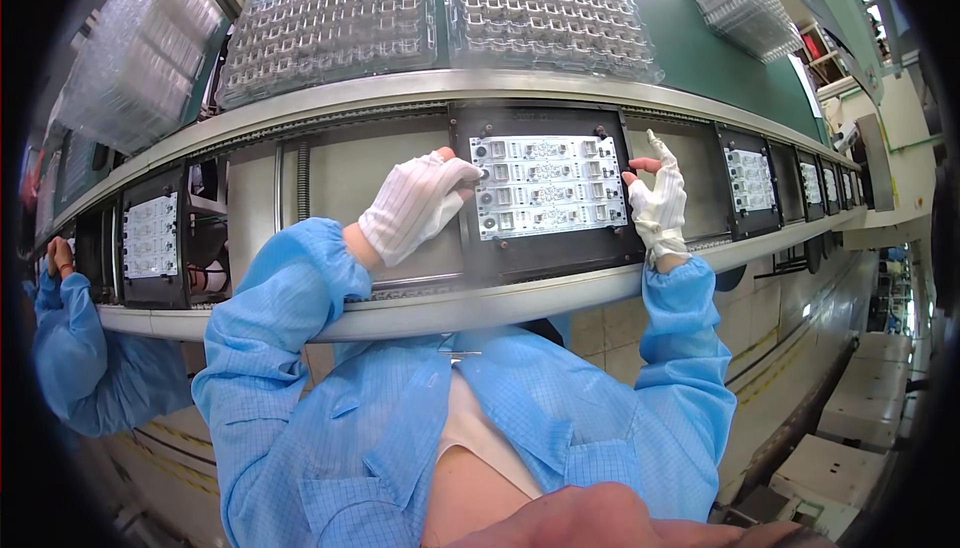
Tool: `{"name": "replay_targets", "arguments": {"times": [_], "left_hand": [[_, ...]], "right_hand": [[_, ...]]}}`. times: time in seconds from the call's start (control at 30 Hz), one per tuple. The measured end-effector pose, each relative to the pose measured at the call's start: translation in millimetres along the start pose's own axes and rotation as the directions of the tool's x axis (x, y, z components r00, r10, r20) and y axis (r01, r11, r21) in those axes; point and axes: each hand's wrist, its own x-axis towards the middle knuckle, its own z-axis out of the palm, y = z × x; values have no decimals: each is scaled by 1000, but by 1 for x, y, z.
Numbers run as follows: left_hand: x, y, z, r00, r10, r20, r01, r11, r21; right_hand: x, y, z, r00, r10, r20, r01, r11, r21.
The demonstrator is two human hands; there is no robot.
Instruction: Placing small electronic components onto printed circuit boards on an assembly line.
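Observation:
In front of me a black carrier frame [540, 260] sits on the conveyor, with a white circuit board panel [548, 186] in it. The panel bears several rows of small clear and metal parts. My left hand [415, 206], in a striped white glove with bare fingertips, is closed at the panel's left edge. Its fingertips are bunched there, and anything between them is too small or hidden to make out. At the frame's right edge is my right hand [662, 200], gloved the same way. Its fingers are apart, with the thumb and a bare fingertip near the panel's edge.
More carriers with white panels stand along the conveyor, left [152, 236] and right [750, 180]. Beyond the rail [400, 91], clear plastic trays of small parts [335, 28] lie on a green table [690, 43]. Tray stacks [745, 3] stand beyond. A co-worker's blue sleeve [75, 348] shows far left.

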Motion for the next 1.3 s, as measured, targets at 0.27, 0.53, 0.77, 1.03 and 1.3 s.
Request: {"name": "replay_targets", "arguments": {"times": [0.27,0.53,0.77,1.03,1.3], "left_hand": [[-64,-7,-90,981,-181,64,159,952,260],[-210,-54,-190,607,-678,-414,581,23,814],[-258,-61,-210,489,-729,-479,621,-95,778],[-232,-36,-194,568,-720,-399,772,298,562],[-131,57,-136,572,-815,-85,818,560,135]], "right_hand": [[12,17,-5,955,164,248,-255,881,399],[10,32,-23,951,-204,232,175,974,142],[16,71,-55,973,-145,179,175,971,-166],[46,104,-85,986,-142,85,166,882,-441],[129,-24,11,918,-389,81,396,911,-117]]}}
